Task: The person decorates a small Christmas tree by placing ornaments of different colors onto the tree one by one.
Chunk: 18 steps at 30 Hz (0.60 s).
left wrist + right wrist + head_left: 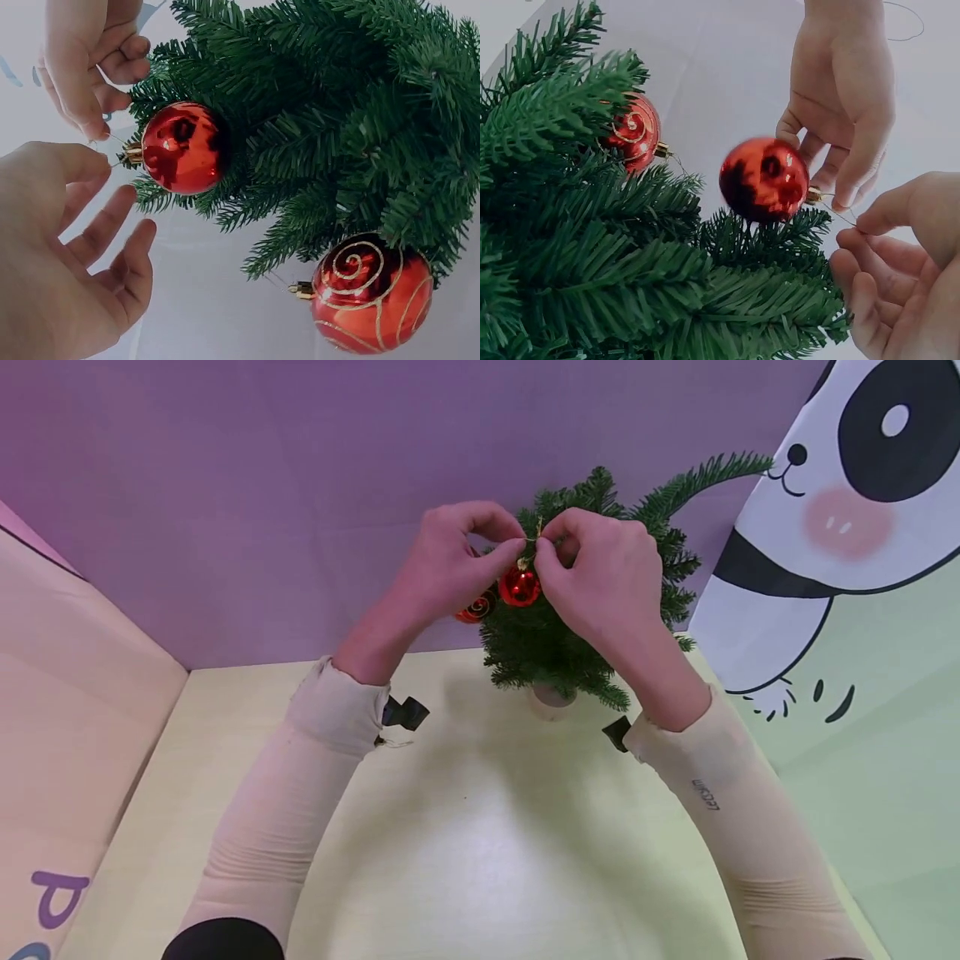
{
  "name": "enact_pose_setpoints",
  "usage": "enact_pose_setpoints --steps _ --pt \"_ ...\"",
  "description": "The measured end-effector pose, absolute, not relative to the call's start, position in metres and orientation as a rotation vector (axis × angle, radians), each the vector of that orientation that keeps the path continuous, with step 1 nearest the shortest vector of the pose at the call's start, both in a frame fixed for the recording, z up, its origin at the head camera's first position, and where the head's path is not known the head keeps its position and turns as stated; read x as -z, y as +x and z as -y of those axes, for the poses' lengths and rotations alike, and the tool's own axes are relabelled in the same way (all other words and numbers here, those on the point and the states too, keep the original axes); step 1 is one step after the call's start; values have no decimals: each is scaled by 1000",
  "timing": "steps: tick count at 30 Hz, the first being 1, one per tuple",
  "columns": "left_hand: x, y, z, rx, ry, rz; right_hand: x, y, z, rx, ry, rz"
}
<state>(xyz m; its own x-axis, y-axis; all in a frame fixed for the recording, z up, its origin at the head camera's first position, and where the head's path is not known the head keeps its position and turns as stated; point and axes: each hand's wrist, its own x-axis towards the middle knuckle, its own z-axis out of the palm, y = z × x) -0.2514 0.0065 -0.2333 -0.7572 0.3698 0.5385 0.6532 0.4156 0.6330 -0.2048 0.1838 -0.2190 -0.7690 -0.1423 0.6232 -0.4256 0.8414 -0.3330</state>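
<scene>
A plain shiny red bauble [520, 585] with a gold cap hangs from a thin thread in front of a small artificial Christmas tree [555, 639]. My left hand [461, 560] pinches one side of that thread between thumb and forefinger. On the other side my right hand [603, 572] pinches the thread too, its fingertips close to the left ones. The bauble's cap [814, 196] points toward both hands in the right wrist view. A second red bauble with gold swirls [373, 294] hangs on the tree at its left, partly behind my left hand in the head view.
The tree stands in a pale pot [552, 702] near the back of the light tabletop [450, 860]. Behind it rises a purple backdrop [300, 510]. A panda picture [847, 527] covers the right wall, and one long branch [697, 481] reaches toward it.
</scene>
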Motion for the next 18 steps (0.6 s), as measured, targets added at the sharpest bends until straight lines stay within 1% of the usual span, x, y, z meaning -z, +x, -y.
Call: enact_pose_setpoints --steps 11,18 --pt "227 -255 -6 1165 -866 2379 213 -209 -181 -577 368 2484" --pt "226 -257 -9 1147 -815 2501 207 -213 -181 -532 337 2558"
